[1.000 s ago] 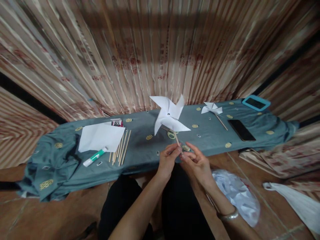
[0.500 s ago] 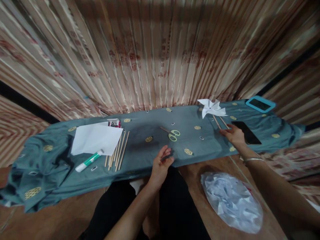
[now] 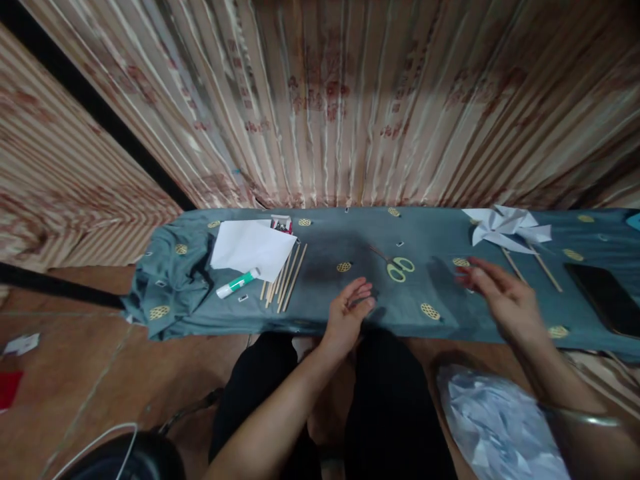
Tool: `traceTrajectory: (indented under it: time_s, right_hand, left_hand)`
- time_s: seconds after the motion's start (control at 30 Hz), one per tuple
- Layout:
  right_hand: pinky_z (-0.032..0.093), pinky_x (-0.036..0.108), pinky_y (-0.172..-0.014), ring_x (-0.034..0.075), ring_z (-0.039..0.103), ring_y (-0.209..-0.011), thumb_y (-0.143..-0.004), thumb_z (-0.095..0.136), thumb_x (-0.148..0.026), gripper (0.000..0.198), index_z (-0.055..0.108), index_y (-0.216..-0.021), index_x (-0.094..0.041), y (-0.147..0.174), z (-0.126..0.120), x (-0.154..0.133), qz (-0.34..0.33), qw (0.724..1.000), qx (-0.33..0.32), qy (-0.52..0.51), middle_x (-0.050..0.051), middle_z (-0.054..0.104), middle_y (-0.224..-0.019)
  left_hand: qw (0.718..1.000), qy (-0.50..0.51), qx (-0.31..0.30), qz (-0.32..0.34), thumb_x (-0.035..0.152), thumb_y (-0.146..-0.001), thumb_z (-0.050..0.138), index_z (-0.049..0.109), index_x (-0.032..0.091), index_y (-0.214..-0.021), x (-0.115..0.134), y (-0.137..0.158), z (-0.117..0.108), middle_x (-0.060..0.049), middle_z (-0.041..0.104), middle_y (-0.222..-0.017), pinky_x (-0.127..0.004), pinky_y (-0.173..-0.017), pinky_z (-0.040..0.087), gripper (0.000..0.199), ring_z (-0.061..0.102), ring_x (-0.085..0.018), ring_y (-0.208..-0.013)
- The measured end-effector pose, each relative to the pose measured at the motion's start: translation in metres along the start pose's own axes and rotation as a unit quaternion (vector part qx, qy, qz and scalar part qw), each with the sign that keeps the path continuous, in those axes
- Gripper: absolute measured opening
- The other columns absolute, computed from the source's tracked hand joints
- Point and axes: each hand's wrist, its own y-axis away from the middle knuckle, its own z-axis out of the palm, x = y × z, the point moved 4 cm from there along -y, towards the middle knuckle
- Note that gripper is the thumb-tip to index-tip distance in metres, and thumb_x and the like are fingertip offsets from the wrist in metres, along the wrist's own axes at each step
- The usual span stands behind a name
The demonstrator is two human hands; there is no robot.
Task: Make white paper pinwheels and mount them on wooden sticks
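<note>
My left hand (image 3: 350,310) hovers at the front edge of the cloth-covered bench, fingers apart and holding nothing. Beyond it lies a pair of scissors (image 3: 399,269) with pale green handles. My right hand (image 3: 505,293) is in the air over the cloth, empty, its fingers loosely spread. Two white paper pinwheels (image 3: 510,229) lie overlapping at the right, their wooden sticks (image 3: 547,270) pointing towards me. To the left are white paper sheets (image 3: 253,245), a green and white glue stick (image 3: 239,283) and several loose wooden sticks (image 3: 290,283).
A small open box (image 3: 281,225) of tiny items sits behind the paper. A black phone (image 3: 607,297) lies at the right. On the floor are a clear bag (image 3: 500,420) of white paper and a black round object (image 3: 127,459). A pleated curtain (image 3: 320,100) hangs behind the bench.
My right hand has let go of the pinwheel sticks and moved left, away from them. The view has swung to the left. My left hand stays near the bench's front edge.
</note>
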Motion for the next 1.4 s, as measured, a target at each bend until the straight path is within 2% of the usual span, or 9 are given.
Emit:
traceTrajectory:
  time_s: [0.07, 0.17, 0.27, 0.37, 0.63, 0.87, 1.17, 1.3, 1.4]
  right_hand:
    - [0.053, 0.037, -0.078, 0.021, 0.066, -0.081, -0.087, 0.056, -0.055, 0.048, 0.062, -0.122, -0.023, 0.030, 0.053, -0.047, 0.084, 0.939, -0.142, -0.302, 0.010, 0.071, -0.099]
    - [0.044, 0.024, -0.052, 0.010, 0.045, -0.051, -0.092, 0.049, -0.057, 0.052, 0.068, -0.115, -0.014, 0.069, 0.121, -0.113, 0.207, 0.746, -0.332, -0.538, -0.001, 0.057, -0.063]
    - [0.040, 0.019, -0.047, 0.008, 0.034, -0.045, -0.103, 0.031, -0.049, 0.057, 0.067, -0.113, -0.007, 0.085, 0.154, -0.143, 0.297, 0.611, -0.353, -0.643, -0.006, 0.042, -0.054]
    - [0.040, 0.017, -0.046, 0.008, 0.032, -0.044, -0.104, 0.023, -0.048, 0.060, 0.067, -0.114, -0.008, 0.091, 0.167, -0.145, 0.345, 0.555, -0.343, -0.675, -0.007, 0.038, -0.054]
    - [0.041, 0.017, -0.048, 0.009, 0.030, -0.045, -0.103, 0.027, -0.052, 0.057, 0.067, -0.112, -0.012, 0.100, 0.187, -0.143, 0.332, 0.552, -0.368, -0.671, -0.007, 0.038, -0.057]
    - [0.040, 0.016, -0.049, 0.008, 0.030, -0.046, -0.103, 0.017, -0.055, 0.068, 0.069, -0.103, -0.012, 0.107, 0.198, -0.146, 0.347, 0.531, -0.392, -0.667, -0.007, 0.034, -0.055]
    - [0.041, 0.018, -0.051, 0.008, 0.036, -0.049, -0.101, 0.033, -0.055, 0.060, 0.072, -0.103, -0.009, 0.114, 0.213, -0.139, 0.345, 0.549, -0.403, -0.646, -0.005, 0.041, -0.057]
    - [0.042, 0.019, -0.054, 0.006, 0.039, -0.051, -0.092, 0.058, -0.048, 0.037, 0.074, -0.099, -0.014, 0.114, 0.224, -0.138, 0.300, 0.594, -0.431, -0.609, -0.004, 0.052, -0.062]
    - [0.044, 0.020, -0.059, 0.005, 0.048, -0.056, -0.078, 0.076, -0.038, 0.031, 0.075, -0.100, -0.016, 0.101, 0.232, -0.132, 0.232, 0.684, -0.402, -0.562, -0.003, 0.063, -0.070]
  left_hand:
    - [0.999, 0.005, 0.012, 0.040, 0.025, -0.067, 0.084, 0.074, 0.020, -0.108, 0.019, 0.000, -0.009, -0.010, 0.074, -0.114, -0.038, -0.102, 0.048, 0.042, 0.066, -0.023, -0.107]
    - [0.997, 0.009, 0.001, 0.077, 0.028, -0.066, 0.085, 0.071, 0.024, -0.115, 0.045, 0.003, -0.024, -0.007, 0.073, -0.118, -0.036, -0.100, 0.049, 0.051, 0.068, -0.020, -0.102]
    - [0.996, 0.005, -0.005, 0.086, 0.028, -0.066, 0.085, 0.073, 0.024, -0.112, 0.062, 0.008, -0.039, -0.005, 0.076, -0.109, -0.033, -0.095, 0.051, 0.048, 0.069, -0.018, -0.095]
    - [0.996, -0.012, 0.012, 0.086, 0.027, -0.067, 0.083, 0.076, 0.022, -0.104, 0.070, 0.013, -0.053, -0.005, 0.077, -0.105, -0.033, -0.094, 0.051, 0.038, 0.070, -0.019, -0.094]
    - [0.994, -0.053, 0.051, 0.087, 0.025, -0.068, 0.081, 0.078, 0.022, -0.097, 0.076, 0.019, -0.074, -0.006, 0.078, -0.100, -0.034, -0.095, 0.050, 0.030, 0.070, -0.022, -0.101]
    - [0.992, -0.044, 0.092, 0.075, 0.032, -0.066, 0.082, 0.078, 0.021, -0.084, 0.071, 0.016, -0.085, -0.003, 0.076, -0.085, -0.030, -0.087, 0.050, 0.021, 0.067, -0.019, -0.088]
    - [0.990, -0.066, 0.094, 0.077, 0.035, -0.070, 0.078, 0.077, 0.022, -0.076, 0.074, 0.018, -0.094, -0.001, 0.072, -0.081, -0.027, -0.079, 0.048, 0.014, 0.061, -0.016, -0.082]
    - [0.991, -0.052, 0.099, 0.079, 0.035, -0.071, 0.079, 0.077, 0.021, -0.078, 0.068, 0.016, -0.104, -0.001, 0.072, -0.081, -0.025, -0.078, 0.047, 0.016, 0.060, -0.014, -0.079]
    - [0.992, -0.007, 0.105, 0.068, 0.043, -0.072, 0.079, 0.077, 0.019, -0.088, 0.061, 0.012, -0.113, -0.004, 0.075, -0.092, -0.027, -0.080, 0.049, 0.029, 0.063, -0.015, -0.082]
